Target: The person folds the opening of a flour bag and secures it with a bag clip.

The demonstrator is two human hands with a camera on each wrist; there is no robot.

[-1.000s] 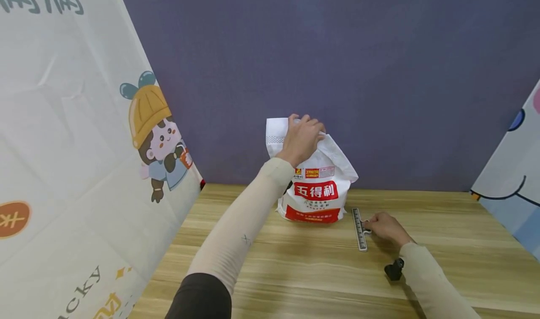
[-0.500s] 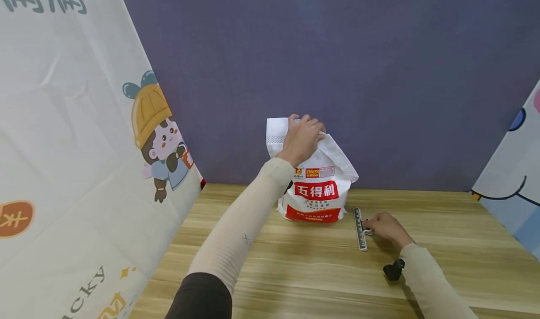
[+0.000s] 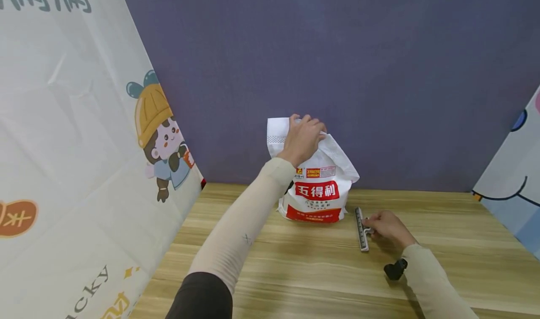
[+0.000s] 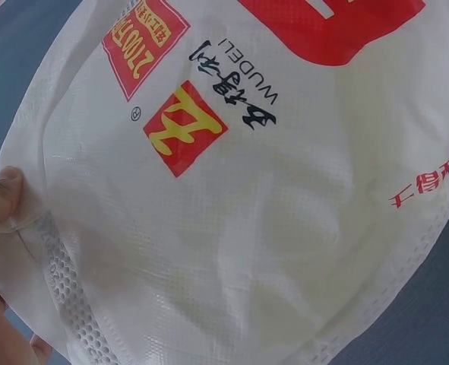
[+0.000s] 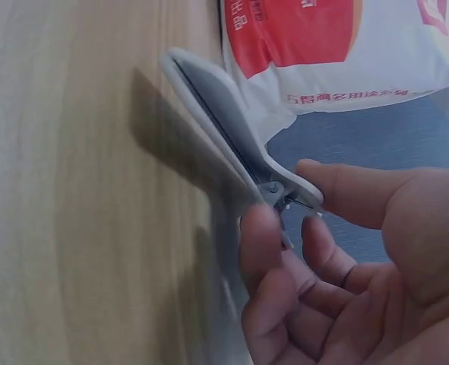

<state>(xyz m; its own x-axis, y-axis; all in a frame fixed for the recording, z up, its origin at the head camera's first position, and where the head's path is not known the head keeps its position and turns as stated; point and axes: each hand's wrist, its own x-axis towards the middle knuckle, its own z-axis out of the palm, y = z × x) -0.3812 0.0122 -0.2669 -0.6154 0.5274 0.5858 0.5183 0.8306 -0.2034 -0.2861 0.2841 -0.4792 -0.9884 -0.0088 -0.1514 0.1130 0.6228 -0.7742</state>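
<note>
A white flour bag point(image 3: 317, 204) with red Chinese lettering stands upright at the back of the table. My left hand point(image 3: 303, 140) grips its folded top; the left wrist view has the thumb point(image 4: 6, 194) pressed on the white woven material point(image 4: 232, 251). To the right of the bag, my right hand point(image 3: 389, 227) pinches a long grey-white bag clip point(image 3: 362, 230) by its handles. Close up in the right wrist view, the clip point(image 5: 216, 106) stands on a slant close over the wood, its two long bars together. Thumb and fingers point(image 5: 266, 243) lie on opposite sides of its handles.
The wood-grain table point(image 3: 295, 272) ends at a dark blue-grey backdrop point(image 3: 379, 75) right behind the bag. Printed white cloths hang at the left point(image 3: 76, 145) and right. A small black device point(image 3: 395, 269) sits at my right wrist.
The clip has tipped a little more onto its edge in my right hand, its face now looking narrower. My left hand keeps its hold on the bag's top. The view has shifted slightly.
</note>
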